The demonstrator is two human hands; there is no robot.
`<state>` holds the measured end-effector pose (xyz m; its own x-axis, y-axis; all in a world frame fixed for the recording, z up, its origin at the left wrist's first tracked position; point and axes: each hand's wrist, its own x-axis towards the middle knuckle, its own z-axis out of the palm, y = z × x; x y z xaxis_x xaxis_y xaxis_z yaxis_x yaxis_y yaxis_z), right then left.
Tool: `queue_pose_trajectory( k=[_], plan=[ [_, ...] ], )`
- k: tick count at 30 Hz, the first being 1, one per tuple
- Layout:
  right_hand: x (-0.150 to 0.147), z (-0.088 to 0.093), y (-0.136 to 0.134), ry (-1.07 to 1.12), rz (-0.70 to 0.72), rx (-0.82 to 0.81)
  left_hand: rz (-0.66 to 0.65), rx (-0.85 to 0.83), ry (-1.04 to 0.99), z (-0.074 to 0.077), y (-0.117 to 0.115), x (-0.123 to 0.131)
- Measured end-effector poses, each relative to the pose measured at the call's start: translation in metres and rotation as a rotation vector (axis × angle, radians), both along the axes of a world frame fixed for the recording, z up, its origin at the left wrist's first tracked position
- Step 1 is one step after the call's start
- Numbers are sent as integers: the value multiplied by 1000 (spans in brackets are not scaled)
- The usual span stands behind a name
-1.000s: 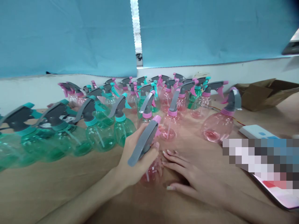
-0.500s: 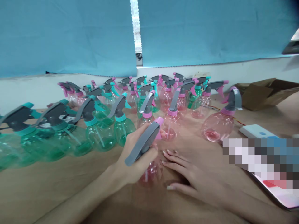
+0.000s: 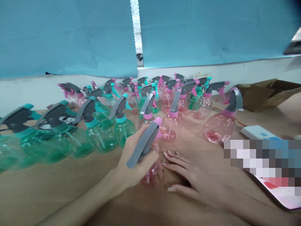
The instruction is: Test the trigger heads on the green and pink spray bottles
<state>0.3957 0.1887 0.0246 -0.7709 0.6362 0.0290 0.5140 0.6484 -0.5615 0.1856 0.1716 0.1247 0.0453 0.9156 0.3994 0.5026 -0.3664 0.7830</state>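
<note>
My left hand (image 3: 135, 155) is wrapped round the neck of a pink spray bottle (image 3: 151, 175) with a grey and pink spray head. The bottle stands on the table near me, and my fingers hide part of its neck and trigger. My right hand (image 3: 188, 175) lies flat beside it, fingers stretched out on the wood, holding nothing. Just beyond stand other pink spray bottles (image 3: 170, 130), and a green spray bottle (image 3: 124, 130) is to the left of them.
A row of green spray bottles (image 3: 80, 144) runs along the left. More bottles in both colours crowd the back, below a blue curtain (image 3: 70, 37). Over on the right are a pink bottle (image 3: 218, 127), a white device (image 3: 260, 133), a partly blurred-out tablet-like object (image 3: 279, 194) and a cardboard box (image 3: 261, 94).
The spray head in my left hand has shifted very slightly, its nozzle a little to the left. My right hand and the standing bottles have stayed in place.
</note>
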Motion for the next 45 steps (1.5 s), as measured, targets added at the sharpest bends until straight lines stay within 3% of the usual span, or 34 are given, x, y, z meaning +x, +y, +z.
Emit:
queue_pose_trajectory(
  k=[3, 15, 45],
  plan=[
    [0, -1, 0, -5, 2, 2, -58, -22, 17, -2, -1, 2],
    [0, -1, 1, 6, -2, -9, -83, -8, 1, -6, 1, 1],
    [0, 1, 0, -27, 0, 9, -47, 72, -1, -10, 1, 0]
  ],
)
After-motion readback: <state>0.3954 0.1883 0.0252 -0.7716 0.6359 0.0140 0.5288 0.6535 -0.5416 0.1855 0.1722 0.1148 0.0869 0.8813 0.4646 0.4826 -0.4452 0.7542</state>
